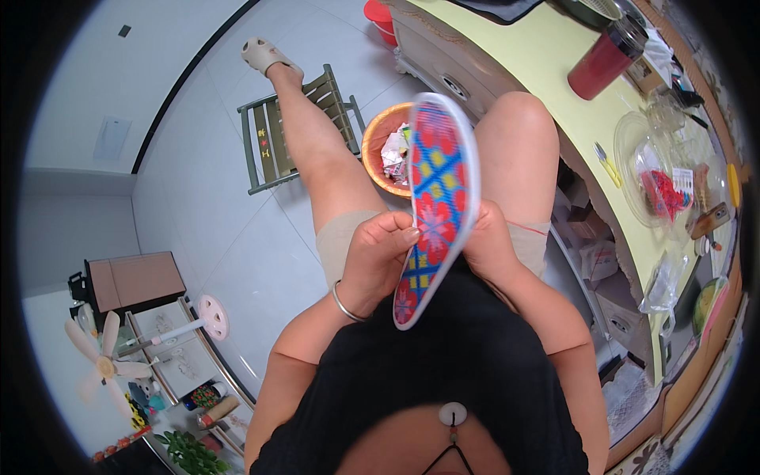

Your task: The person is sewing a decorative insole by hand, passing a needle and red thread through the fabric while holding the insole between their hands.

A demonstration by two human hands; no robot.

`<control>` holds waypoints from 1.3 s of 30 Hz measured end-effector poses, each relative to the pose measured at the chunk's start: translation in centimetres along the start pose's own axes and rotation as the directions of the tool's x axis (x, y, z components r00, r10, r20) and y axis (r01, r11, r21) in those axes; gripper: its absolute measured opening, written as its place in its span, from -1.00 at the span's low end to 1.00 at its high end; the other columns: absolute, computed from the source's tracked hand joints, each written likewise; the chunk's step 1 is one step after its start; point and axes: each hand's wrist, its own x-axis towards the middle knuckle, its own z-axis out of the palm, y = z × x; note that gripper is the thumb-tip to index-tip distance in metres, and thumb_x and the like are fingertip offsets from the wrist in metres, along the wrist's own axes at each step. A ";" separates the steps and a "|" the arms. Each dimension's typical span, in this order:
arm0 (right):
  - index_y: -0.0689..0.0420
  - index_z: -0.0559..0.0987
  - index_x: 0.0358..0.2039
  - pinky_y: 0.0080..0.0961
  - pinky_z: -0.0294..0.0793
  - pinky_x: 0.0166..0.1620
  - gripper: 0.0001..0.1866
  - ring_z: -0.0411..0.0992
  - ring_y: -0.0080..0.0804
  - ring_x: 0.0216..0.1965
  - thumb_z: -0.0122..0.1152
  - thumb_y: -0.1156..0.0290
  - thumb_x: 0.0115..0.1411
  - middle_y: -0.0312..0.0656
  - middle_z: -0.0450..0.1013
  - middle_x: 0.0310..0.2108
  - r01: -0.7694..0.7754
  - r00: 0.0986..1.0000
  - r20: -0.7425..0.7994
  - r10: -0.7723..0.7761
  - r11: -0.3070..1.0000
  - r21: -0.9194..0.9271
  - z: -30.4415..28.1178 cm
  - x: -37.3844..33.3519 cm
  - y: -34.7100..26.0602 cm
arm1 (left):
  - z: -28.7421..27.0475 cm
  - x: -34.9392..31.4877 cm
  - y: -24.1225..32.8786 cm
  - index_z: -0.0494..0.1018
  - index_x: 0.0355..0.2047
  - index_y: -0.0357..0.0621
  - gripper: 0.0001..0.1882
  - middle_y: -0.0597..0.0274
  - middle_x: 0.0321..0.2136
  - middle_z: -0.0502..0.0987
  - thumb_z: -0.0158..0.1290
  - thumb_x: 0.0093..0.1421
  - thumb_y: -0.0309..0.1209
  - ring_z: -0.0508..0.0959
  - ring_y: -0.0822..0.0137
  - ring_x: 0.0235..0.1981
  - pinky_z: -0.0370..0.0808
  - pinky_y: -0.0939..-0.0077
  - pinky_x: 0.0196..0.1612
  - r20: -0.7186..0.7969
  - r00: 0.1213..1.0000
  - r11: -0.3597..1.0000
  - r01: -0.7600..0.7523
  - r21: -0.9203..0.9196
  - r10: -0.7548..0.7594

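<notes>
An embroidered shoe insole [438, 214], patterned in red, blue, yellow and pink with a white rim, stands upright and slightly tilted above my lap. My left hand [374, 255], a bangle at its wrist, pinches the insole's left edge between thumb and fingers. At the opposite edge my right hand [492, 240] grips it from behind, with most of those fingers hidden by the insole. Behind its upper part is an orange-rimmed waste bin [374, 155] holding crumpled paper and scraps, partly covered by the insole.
A pale yellow counter [546, 59] curves along my right. On it are a dark red tumbler [608, 57], yellow-handled snips [608, 165] and a clear plastic tray [631, 131] with red thread. A folding stool [269, 142] stands under my left leg. A fan [105, 366] is at the left.
</notes>
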 end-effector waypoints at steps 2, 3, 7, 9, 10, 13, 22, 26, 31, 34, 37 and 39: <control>0.24 0.53 -0.27 -0.61 0.50 -0.23 -0.82 0.48 -0.56 -0.32 0.22 0.61 0.06 -0.31 0.51 -0.39 -0.125 0.988 -0.062 0.140 0.971 0.206 -0.1 0.1 0.5 | 0.2 -0.3 0.1 0.44 -0.33 -0.35 -0.92 0.17 -0.40 0.56 0.03 0.17 -0.57 0.53 0.51 -0.39 0.47 0.64 -0.26 -0.054 0.998 0.999 -0.019 0.049 0.021; 0.25 0.46 -0.14 -0.54 0.53 -0.20 -0.70 0.49 -0.50 -0.25 0.22 0.58 0.08 -0.22 0.50 -0.27 -0.129 0.989 -0.030 0.142 0.956 0.263 -0.5 0.2 1.3 | 0.2 -0.5 0.0 0.45 -0.33 -0.35 -0.92 0.18 -0.40 0.56 0.04 0.17 -0.57 0.53 0.52 -0.39 0.47 0.66 -0.27 -0.066 0.997 0.995 -0.026 0.098 0.032; 0.23 0.39 -0.06 -0.44 0.59 -0.17 -0.62 0.51 -0.39 -0.20 0.24 0.50 0.11 -0.15 0.47 -0.19 -0.211 0.977 0.127 0.172 0.872 0.442 -1.9 0.8 3.0 | 0.3 -0.8 -0.1 0.45 -0.32 -0.36 -0.91 0.22 -0.42 0.56 0.06 0.17 -0.58 0.52 0.58 -0.41 0.45 0.75 -0.32 -0.084 0.993 0.970 -0.055 0.238 0.077; 0.24 0.40 -0.06 -0.44 0.59 -0.17 -0.62 0.51 -0.39 -0.21 0.24 0.50 0.11 -0.15 0.47 -0.19 -0.241 0.970 0.147 0.193 0.837 0.491 -2.1 0.9 3.6 | 0.2 -0.9 -0.1 0.45 -0.31 -0.36 -0.91 0.24 -0.43 0.56 0.07 0.17 -0.58 0.52 0.59 -0.43 0.45 0.75 -0.34 -0.091 0.993 0.956 -0.049 0.288 0.078; 0.24 0.40 -0.07 -0.44 0.60 -0.18 -0.63 0.51 -0.39 -0.21 0.24 0.49 0.11 -0.15 0.48 -0.20 -0.255 0.967 0.148 0.208 0.830 0.495 -2.1 0.9 3.6 | 0.2 -1.0 -0.1 0.45 -0.31 -0.36 -0.91 0.24 -0.43 0.56 0.07 0.17 -0.58 0.52 0.60 -0.43 0.45 0.76 -0.35 -0.093 0.992 0.956 -0.055 0.287 0.085; 0.24 0.41 -0.08 -0.45 0.60 -0.19 -0.64 0.52 -0.39 -0.22 0.25 0.49 0.11 -0.15 0.48 -0.21 -0.276 0.961 0.168 0.221 0.827 0.490 -2.3 1.0 3.8 | 0.3 -1.0 0.0 0.45 -0.31 -0.37 -0.91 0.24 -0.43 0.56 0.07 0.17 -0.58 0.51 0.61 -0.45 0.45 0.77 -0.37 -0.089 0.991 0.956 -0.069 0.286 0.098; 0.25 0.44 -0.15 -0.44 0.61 -0.25 -0.74 0.55 -0.36 -0.33 0.17 0.47 0.14 -0.09 0.51 -0.29 -0.272 0.961 0.190 0.200 0.802 0.532 -2.6 1.3 5.0 | 0.1 -1.0 -0.2 0.44 -0.31 -0.37 -0.90 0.23 -0.43 0.55 0.06 0.18 -0.57 0.52 0.59 -0.43 0.46 0.75 -0.35 -0.057 0.994 0.956 -0.075 0.282 0.095; 0.25 0.42 -0.09 -0.44 0.60 -0.20 -0.65 0.53 -0.37 -0.27 0.22 0.48 0.11 -0.12 0.50 -0.23 -0.273 0.962 0.169 0.216 0.801 0.533 -2.3 1.1 4.0 | -0.2 -0.7 -0.4 0.44 -0.31 -0.38 -0.90 0.20 -0.40 0.55 0.03 0.19 -0.57 0.52 0.55 -0.39 0.46 0.70 -0.29 -0.055 0.997 0.979 -0.042 0.198 0.054; 0.26 0.46 -0.10 -0.56 0.53 -0.21 -0.66 0.49 -0.51 -0.22 0.24 0.58 0.07 -0.17 0.51 -0.24 -0.185 0.983 0.039 0.181 0.959 0.215 -0.3 0.7 1.1 | -0.8 0.1 -0.3 0.43 -0.31 -0.37 -0.91 0.19 -0.39 0.55 0.01 0.18 -0.58 0.52 0.51 -0.37 0.46 0.65 -0.25 -0.040 0.998 0.994 -0.050 0.098 0.054; 0.24 0.48 -0.17 -0.59 0.48 -0.16 -0.76 0.46 -0.55 -0.22 0.18 0.58 0.11 -0.21 0.50 -0.26 -0.005 0.998 -0.055 0.002 0.998 -0.055 0.0 0.7 0.6 | -0.6 0.3 0.4 0.43 -0.32 -0.35 -0.92 0.19 -0.39 0.56 0.01 0.18 -0.58 0.53 0.51 -0.38 0.47 0.64 -0.24 -0.071 0.993 0.989 -0.085 0.117 0.094; 0.27 0.46 -0.19 -0.57 0.38 -0.13 -0.79 0.37 -0.51 -0.22 0.14 0.59 0.12 -0.20 0.39 -0.19 0.366 0.899 -0.145 -0.414 0.890 -0.271 -1.4 1.5 0.1 | -0.3 0.4 0.9 0.42 -0.33 -0.35 -0.93 0.20 -0.40 0.55 0.01 0.18 -0.58 0.53 0.53 -0.40 0.47 0.66 -0.26 -0.159 0.972 0.974 -0.146 0.171 0.174; 0.22 0.51 -0.25 -0.48 0.37 -0.21 -0.77 0.37 -0.38 -0.29 0.21 0.62 0.03 -0.20 0.42 -0.25 0.621 0.580 -0.041 -0.814 0.473 -0.625 -2.5 0.9 -0.8 | -0.5 0.5 1.0 0.42 -0.34 -0.35 -0.93 0.21 -0.42 0.55 0.02 0.18 -0.58 0.53 0.53 -0.40 0.47 0.70 -0.27 -0.199 0.939 0.935 -0.219 0.279 0.280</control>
